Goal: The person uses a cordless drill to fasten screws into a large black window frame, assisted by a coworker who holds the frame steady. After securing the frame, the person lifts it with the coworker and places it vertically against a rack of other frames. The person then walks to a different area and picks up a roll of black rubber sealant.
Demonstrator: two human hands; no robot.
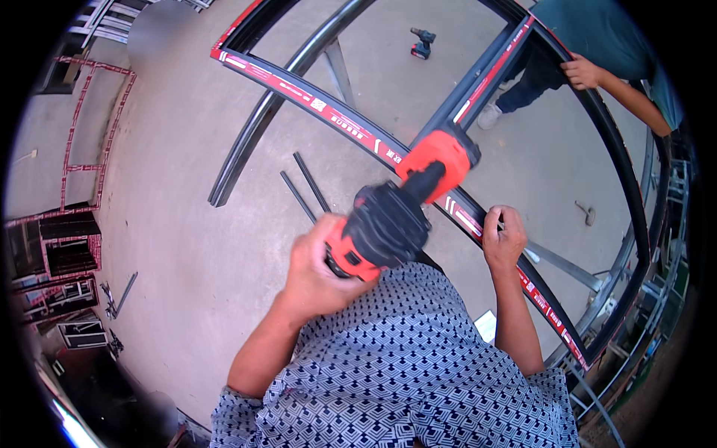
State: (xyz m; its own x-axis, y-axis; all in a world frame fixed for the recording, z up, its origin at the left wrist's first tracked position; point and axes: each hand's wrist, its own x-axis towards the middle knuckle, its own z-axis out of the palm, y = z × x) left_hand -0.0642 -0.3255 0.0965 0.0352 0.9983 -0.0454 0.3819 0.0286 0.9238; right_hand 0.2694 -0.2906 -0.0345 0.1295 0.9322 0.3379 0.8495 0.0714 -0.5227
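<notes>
Left hand (pixel 314 270) up front, its grip wrapped firmly around a red-and-black cordless power tool (pixel 388 228), and that tool hangs over the near bar of a big black frame (pixel 299 95) banded in red-and-white printed film, right by the joint with the crossbar (pixel 494 73)! Across to the right hand (pixel 505 237): fingers curled at the frame's near edge, but whether this grip pinches the bar, I cannot tell. On the frame's curved right side, there's a co-worker's hand (pixel 584 72). Down on the grey floor (pixel 187 261), two slim dark strips (pixel 311 182) lie side by side; a smaller black-and-red drill (pixel 421 45) shows left of the crossbar, a pale hammer-shaped tool (pixel 588 214) right of it.
</notes>
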